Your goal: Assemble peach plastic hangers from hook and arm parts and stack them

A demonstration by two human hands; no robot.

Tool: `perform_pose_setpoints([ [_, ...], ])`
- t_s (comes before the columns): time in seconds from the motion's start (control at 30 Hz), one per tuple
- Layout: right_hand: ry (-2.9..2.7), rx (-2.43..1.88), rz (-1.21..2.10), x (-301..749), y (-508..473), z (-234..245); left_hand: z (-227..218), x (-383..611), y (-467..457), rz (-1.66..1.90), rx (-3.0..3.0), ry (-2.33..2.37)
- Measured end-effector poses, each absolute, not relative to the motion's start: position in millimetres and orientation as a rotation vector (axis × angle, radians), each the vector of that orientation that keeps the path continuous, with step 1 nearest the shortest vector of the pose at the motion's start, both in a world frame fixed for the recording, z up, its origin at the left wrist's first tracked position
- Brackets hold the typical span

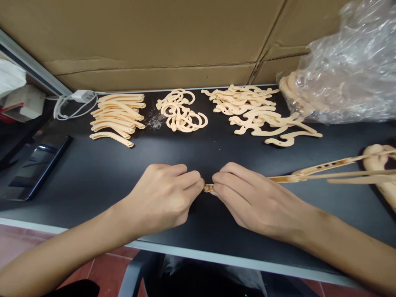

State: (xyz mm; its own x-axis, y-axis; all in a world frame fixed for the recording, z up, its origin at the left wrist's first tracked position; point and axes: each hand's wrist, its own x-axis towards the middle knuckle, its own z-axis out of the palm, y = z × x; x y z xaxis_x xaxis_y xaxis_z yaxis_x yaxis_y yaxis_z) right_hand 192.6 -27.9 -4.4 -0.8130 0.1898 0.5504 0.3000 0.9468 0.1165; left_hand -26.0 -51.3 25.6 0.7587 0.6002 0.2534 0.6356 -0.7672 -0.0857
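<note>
My right hand (250, 198) is closed around a beige plastic folding-hanger arm (208, 188), whose end sticks out past the fingertips on the left. Beyond the wrist the same beige strip (284, 179) seems to run on to jointed pieces at the right. My left hand (167, 196) is closed in a pinch right at the arm's tip, and its fingers hide whatever lies between them. Behind the hands lie a stack of curved hanger arms (119, 115), a heap of round hanger hooks (182, 113) and a pile of wavy hanger pieces (250, 107).
A clear plastic bag (349, 78) with beige parts stands at the back right. More jointed pieces (328, 167) lie at the right. On the left are a phone (40, 169) and a white charger with cable (82, 97). Cardboard (148, 37) walls the back of the black table (102, 181).
</note>
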Motion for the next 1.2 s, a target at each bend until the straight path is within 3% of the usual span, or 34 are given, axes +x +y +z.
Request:
perform_pose_setpoints([
  [1.2,-2.491,-0.431,-0.140,192.5,-28.0,-6.3,21.7,-20.0,-57.2,-0.309,-2.681,-0.918],
])
